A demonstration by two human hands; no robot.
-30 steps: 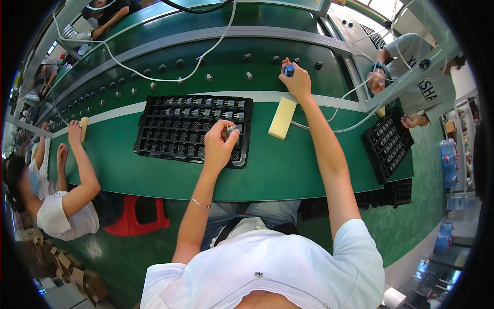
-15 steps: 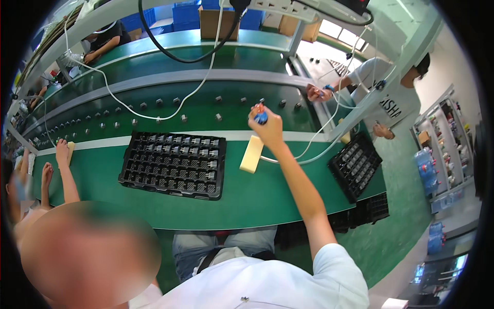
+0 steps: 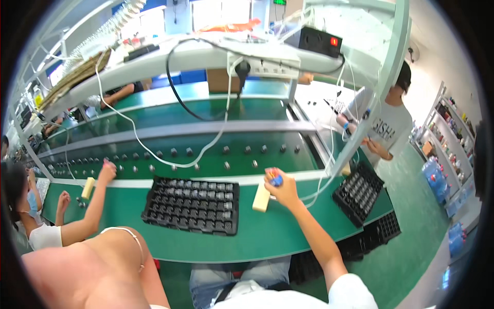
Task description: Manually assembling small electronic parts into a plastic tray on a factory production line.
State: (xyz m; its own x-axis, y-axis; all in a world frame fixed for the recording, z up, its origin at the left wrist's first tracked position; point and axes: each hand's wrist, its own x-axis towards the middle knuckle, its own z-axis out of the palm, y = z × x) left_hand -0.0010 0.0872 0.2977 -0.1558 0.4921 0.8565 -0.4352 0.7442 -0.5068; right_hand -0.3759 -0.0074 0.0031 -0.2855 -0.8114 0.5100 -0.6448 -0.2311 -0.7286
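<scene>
My right hand is closed around a small blue and orange object, whose kind I cannot make out. It hovers at the table's far edge, beside a pale yellow block. Left of the block lies a black compartment tray; small metallic parts fill its far rows and some pockets on its right side. At the lower left, very close and blurred, my left hand is bent at the wrist, with a thin white band round it. Its fingers are hidden.
Beyond the table, a green conveyor carries rows of small metallic parts. A power strip and hanging cables are overhead. Another black tray lies at the right. Co-workers sit at the left and stand at the right; the left one's hand reaches the conveyor.
The view has tilted up, so the table appears lower. My right hand is nearer the yellow block, still gripping the blue and orange object. The left co-worker's hand has moved onto the conveyor.
</scene>
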